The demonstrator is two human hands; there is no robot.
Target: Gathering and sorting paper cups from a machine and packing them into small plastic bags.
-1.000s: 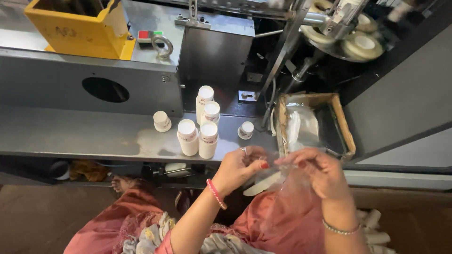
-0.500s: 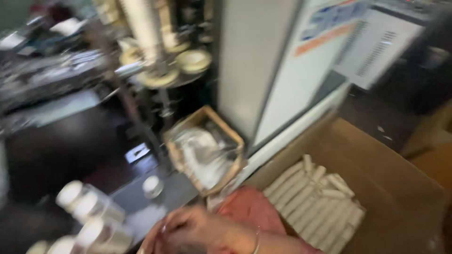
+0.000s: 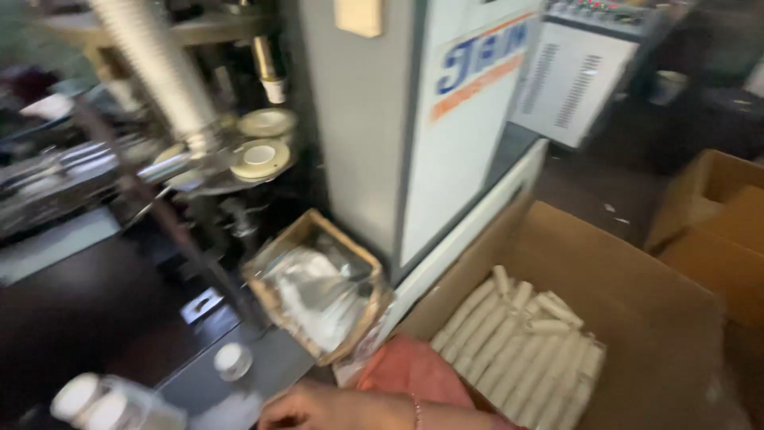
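Hand [image 3: 318, 408] low by grey metal machine shelf's [image 3: 263, 370] front edge, grip hidden, can't tell.
Keep stacked white paper-cup sleeves [image 3: 517, 342] lying flat inside brown cardboard box [image 3: 637, 295].

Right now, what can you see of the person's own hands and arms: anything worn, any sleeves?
Only one hand and its forearm show, along the bottom edge; which hand it is cannot be told from this blurred view. The hand is bare, no glove. A thin bracelet circles the wrist, its colour lost to blur. No sleeve covers the visible forearm. Salmon-pink cloth lies just behind it. The other hand is out of view.
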